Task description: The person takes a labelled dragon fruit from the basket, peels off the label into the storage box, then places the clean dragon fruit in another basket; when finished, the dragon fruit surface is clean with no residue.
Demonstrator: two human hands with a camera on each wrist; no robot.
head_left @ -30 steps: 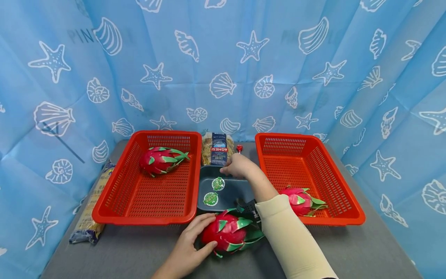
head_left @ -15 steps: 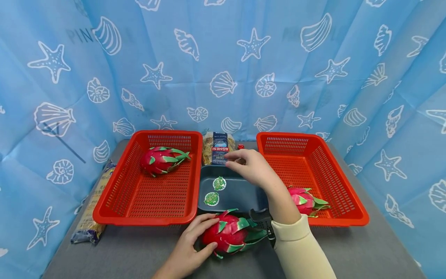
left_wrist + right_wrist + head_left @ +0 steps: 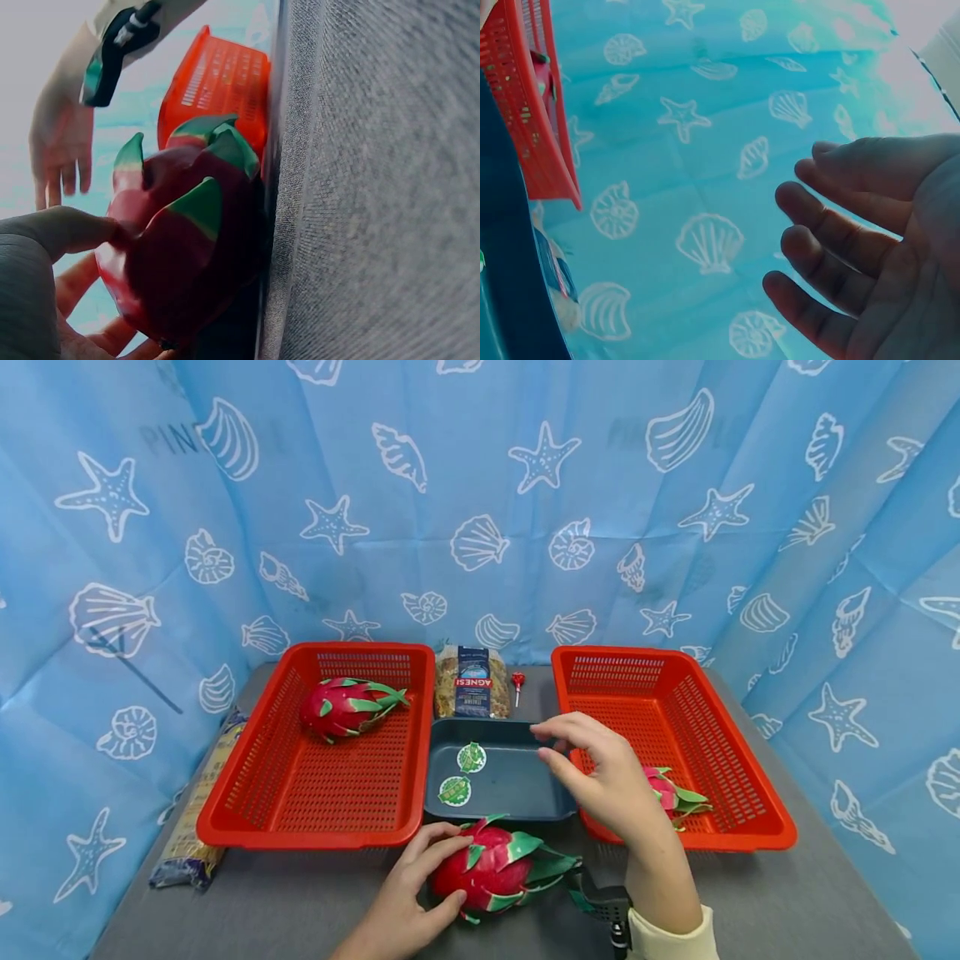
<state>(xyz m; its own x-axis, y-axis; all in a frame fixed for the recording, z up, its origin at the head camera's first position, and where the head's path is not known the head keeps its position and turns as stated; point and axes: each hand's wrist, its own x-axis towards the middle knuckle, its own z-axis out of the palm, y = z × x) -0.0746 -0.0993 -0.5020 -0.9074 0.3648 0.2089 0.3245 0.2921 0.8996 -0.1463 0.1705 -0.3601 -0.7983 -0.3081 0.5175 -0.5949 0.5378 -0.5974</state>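
Dragon fruit [image 3: 486, 872], held at one end by the left hand [image 3: 408, 892], might roll on the tabletop [image 3: 292, 906] if that grip slackens, the right hand [image 3: 606, 770] being wide and empty.

Pale cream sleeve [image 3: 675, 944], black wrist mount [image 3: 604, 903] — green patch [image 3: 92, 78], silvery fitting [image 3: 138, 21]

Room above tray [image 3: 517, 777] left of right grip [image 3: 603, 772], baskets [image 3: 315, 839] flanking, dragon fruit [image 3: 491, 868] in front

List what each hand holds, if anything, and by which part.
The left hand grips the nearest dragon fruit at its rounded end, opposite the leafy end. The right hand holds nothing.
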